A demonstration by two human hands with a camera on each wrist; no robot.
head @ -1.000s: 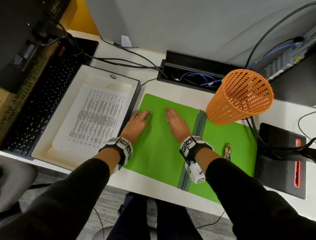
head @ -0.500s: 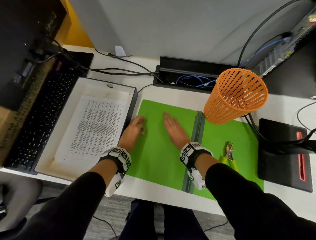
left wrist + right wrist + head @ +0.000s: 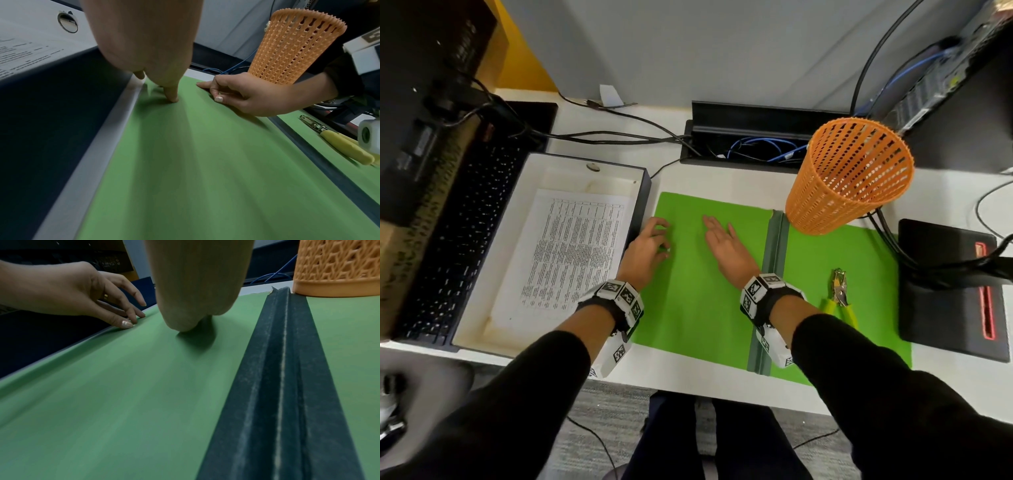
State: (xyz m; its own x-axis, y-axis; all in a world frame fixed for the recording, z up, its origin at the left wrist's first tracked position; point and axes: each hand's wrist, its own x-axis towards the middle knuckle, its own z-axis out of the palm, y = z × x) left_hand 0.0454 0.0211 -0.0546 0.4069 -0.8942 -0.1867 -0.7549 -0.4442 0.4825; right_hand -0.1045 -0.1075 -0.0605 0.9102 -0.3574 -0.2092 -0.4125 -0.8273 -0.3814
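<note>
A green folder (image 3: 698, 291) lies open on the white desk, with a grey-green spine (image 3: 774, 274) down its middle. My left hand (image 3: 650, 246) is at the left flap's outer edge, its fingers bent and its fingertips (image 3: 131, 318) touching that edge. On the same flap, a little to the right, my right hand (image 3: 726, 246) lies flat with straight fingers. In the left wrist view the right hand (image 3: 257, 95) rests on the green sheet (image 3: 195, 162). Neither hand holds anything.
An orange mesh basket (image 3: 849, 178) stands on the folder's far right corner. A yellow-handled metal tool (image 3: 840, 298) lies on the right flap. A white tray (image 3: 482, 291) with a printed sheet sits to the left, a keyboard (image 3: 458, 233) beyond it. A black device (image 3: 955, 291) is at right.
My left hand has slid left to the flap's outer edge and its fingers have bent. The right hand stays flat on the flap.
</note>
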